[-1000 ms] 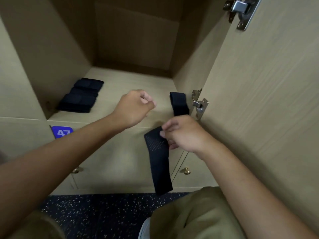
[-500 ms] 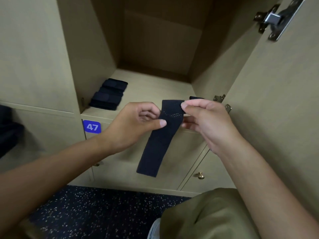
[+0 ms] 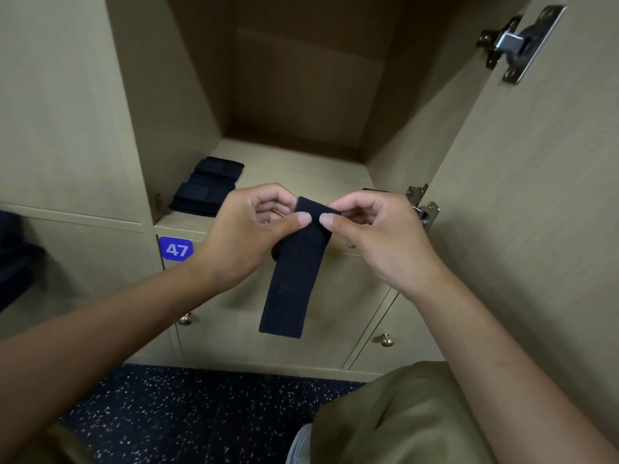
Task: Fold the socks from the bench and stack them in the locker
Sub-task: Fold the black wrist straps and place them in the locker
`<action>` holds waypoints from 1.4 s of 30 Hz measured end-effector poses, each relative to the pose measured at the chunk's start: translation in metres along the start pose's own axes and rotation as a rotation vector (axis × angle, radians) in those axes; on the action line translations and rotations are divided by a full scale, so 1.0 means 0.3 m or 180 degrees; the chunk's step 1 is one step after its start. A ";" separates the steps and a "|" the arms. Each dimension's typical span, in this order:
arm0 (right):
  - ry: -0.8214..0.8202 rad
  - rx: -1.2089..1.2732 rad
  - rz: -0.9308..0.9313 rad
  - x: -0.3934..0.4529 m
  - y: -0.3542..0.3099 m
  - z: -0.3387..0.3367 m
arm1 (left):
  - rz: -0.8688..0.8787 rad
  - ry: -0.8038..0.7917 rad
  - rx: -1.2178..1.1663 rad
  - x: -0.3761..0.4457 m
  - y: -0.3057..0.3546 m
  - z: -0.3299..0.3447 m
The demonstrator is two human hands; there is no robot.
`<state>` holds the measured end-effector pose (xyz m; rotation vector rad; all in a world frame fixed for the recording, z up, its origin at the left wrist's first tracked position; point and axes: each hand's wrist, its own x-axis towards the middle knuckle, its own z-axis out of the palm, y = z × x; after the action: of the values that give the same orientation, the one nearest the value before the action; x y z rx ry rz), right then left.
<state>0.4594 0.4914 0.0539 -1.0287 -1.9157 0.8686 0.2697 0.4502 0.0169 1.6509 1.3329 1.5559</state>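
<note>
Left hand [image 3: 248,236] and right hand [image 3: 378,236] each grip-pinch the sock [image 3: 294,279], hanging lengthwise downward.

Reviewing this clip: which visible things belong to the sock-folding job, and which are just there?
Job: dark sock pinched by left hand and right hand; folded socks; locker shelf.
Just there: number tag 47; brass knob; door hinge.
</note>
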 end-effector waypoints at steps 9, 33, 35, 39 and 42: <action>0.0334 0.0103 0.0287 0.011 0.023 -0.023 | 0.0138 -0.0503 0.0299 -0.001 -0.011 0.024; -0.0823 -0.1632 0.1038 -0.175 0.032 -0.081 | -0.0786 -0.0463 0.0165 0.102 -0.064 0.074; -0.0940 -0.1864 0.1119 -0.196 0.038 -0.081 | -0.0881 -0.0576 0.0100 0.150 -0.061 0.091; -0.1158 -0.2073 0.1346 -0.211 0.050 -0.085 | -0.1029 -0.0592 -0.0400 0.266 -0.073 0.171; -0.1346 -0.2286 0.1513 -0.209 0.056 -0.076 | -0.1154 -0.0587 -0.0725 0.347 -0.092 0.244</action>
<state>0.5079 0.4485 0.0310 -1.9046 -2.4697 0.6837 0.3162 0.5717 0.0236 1.2950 1.2254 1.2573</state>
